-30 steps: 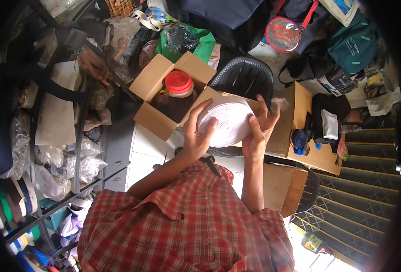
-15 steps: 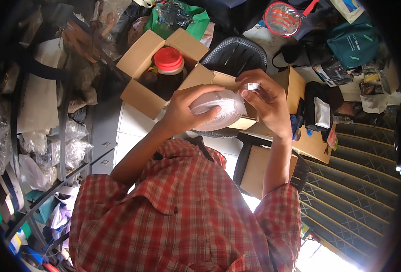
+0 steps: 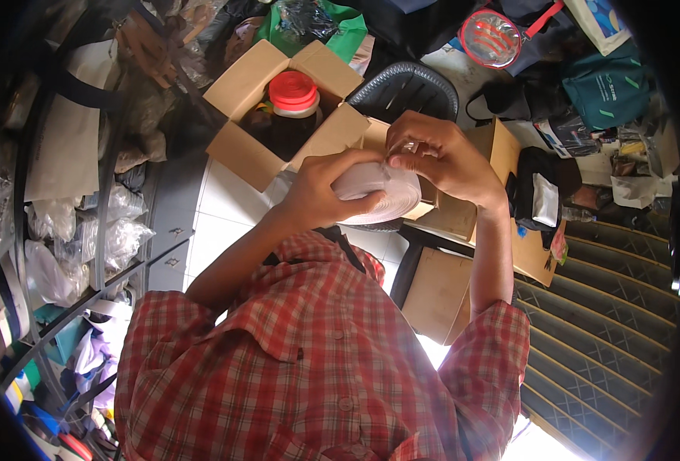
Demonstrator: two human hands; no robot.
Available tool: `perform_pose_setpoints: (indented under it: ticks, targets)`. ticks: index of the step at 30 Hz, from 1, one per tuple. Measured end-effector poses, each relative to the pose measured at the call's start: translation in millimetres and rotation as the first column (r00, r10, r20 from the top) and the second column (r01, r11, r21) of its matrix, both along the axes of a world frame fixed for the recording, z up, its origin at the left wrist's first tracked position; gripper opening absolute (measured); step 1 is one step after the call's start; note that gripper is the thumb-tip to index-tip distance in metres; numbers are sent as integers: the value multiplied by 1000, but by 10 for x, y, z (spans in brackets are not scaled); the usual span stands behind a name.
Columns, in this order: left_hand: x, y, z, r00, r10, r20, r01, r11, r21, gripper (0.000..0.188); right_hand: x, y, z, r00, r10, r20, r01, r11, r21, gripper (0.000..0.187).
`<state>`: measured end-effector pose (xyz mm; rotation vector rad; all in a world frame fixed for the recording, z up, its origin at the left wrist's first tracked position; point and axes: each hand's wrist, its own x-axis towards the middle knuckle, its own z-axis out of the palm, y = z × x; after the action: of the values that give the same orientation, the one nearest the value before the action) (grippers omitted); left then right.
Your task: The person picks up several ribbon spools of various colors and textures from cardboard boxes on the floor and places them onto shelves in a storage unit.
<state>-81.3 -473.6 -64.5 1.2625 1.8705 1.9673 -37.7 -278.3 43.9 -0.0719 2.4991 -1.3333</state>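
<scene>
A thick roll of whitish strip (image 3: 392,190), its wound layers showing along the side, is held up in front of my chest. My left hand (image 3: 320,187) wraps round its left side, the thumb across the near face and the fingers over the top. At the roll's upper edge, my right hand (image 3: 451,163) is closed in a pinch with thumb and fingertips. A small shiny bit shows between those fingers, too small to name. Behind my hands stands an open cardboard box (image 3: 236,81) holding a jar with a red lid (image 3: 293,91).
A black chair (image 3: 420,81) stands beyond the roll. More cardboard boxes (image 3: 437,288) are to the right and below my right forearm. Plastic bags (image 3: 125,238) fill a rack at left. A slatted metal gate (image 3: 593,307) is at right, with bags (image 3: 605,92) above it.
My right hand has turned inward and moved left against the roll's upper edge. A small white printed piece seen at its fingers earlier is now mostly hidden. My left hand keeps its hold.
</scene>
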Motion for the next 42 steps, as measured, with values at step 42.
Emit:
perform_pose_setpoints:
  ticks: [42]
  targets:
    - [-30,-139,26,962,57,-267,-22,991,129,33,326,-275,-315,971,-75,-228,82,997,18,32]
